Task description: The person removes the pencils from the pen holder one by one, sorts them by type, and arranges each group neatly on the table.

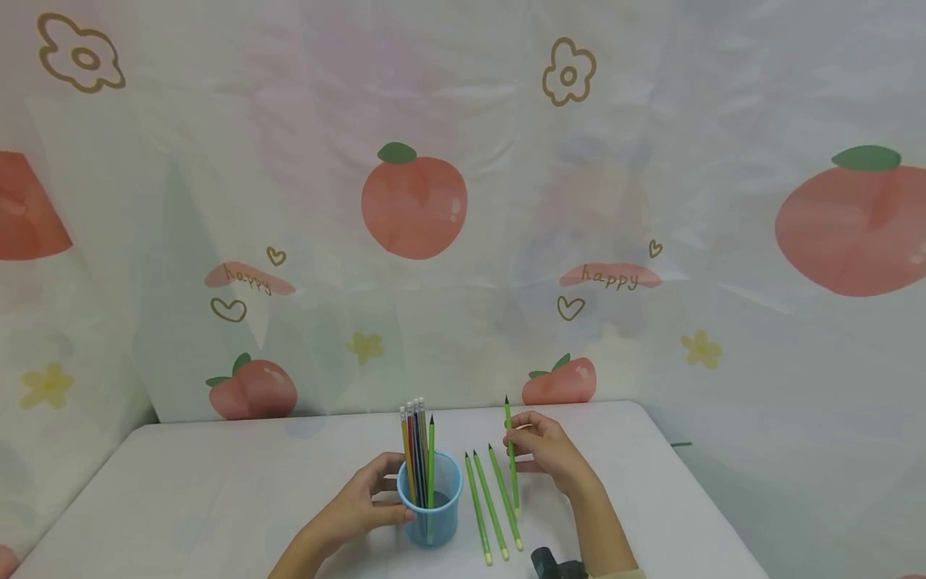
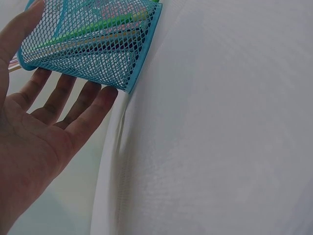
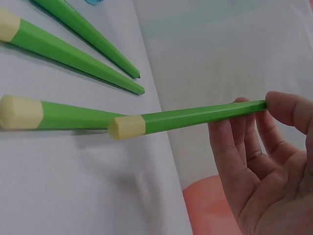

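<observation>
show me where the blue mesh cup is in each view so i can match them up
Head: low, just left of centre, the blue mesh cup in the left hand.
Left wrist: upper left, cup sideways in the picture, base toward the right.
Right wrist: only a blue sliver at the top edge, probably the cup.
Shared landmark: the white table.

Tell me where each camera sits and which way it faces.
Head: worn on the head, facing forward and down over the white table; left hand, right hand and forearms show.
Left wrist: worn there, facing the blue mesh pencil cup; the left hand shows.
Right wrist: worn there, facing the green pencils; the right hand shows.
Shared: head and right wrist both show the held green pencil.
</observation>
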`<state>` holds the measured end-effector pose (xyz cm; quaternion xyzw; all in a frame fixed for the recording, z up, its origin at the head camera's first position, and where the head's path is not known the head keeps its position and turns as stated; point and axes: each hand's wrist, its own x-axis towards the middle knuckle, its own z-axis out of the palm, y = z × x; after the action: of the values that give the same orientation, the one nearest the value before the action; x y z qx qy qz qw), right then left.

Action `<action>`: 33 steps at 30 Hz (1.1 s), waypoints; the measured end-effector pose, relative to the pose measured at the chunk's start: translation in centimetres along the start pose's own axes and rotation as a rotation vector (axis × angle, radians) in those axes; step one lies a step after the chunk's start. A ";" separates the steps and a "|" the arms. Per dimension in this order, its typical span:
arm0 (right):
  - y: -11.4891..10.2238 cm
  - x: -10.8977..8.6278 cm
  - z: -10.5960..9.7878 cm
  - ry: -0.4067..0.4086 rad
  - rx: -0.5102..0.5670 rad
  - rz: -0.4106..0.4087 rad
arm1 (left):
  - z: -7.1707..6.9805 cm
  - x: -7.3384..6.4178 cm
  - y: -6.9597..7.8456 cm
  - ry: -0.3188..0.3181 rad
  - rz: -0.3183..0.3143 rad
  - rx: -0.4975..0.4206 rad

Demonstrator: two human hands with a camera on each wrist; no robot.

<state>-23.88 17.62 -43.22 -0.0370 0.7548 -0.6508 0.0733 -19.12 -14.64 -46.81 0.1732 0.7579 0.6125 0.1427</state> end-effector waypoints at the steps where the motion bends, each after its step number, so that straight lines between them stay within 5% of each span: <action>1: 0.1 0.0 0.0 0.001 0.001 0.003 | 0.0 0.0 0.0 0.001 0.000 0.001; 33: 1.7 0.1 -0.1 0.002 -0.093 0.107 | -0.1 0.0 0.3 0.011 -0.022 0.004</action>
<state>-23.98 17.97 -44.87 0.0007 0.7852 -0.6101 0.1056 -19.09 -14.66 -46.55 0.1620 0.7617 0.6103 0.1449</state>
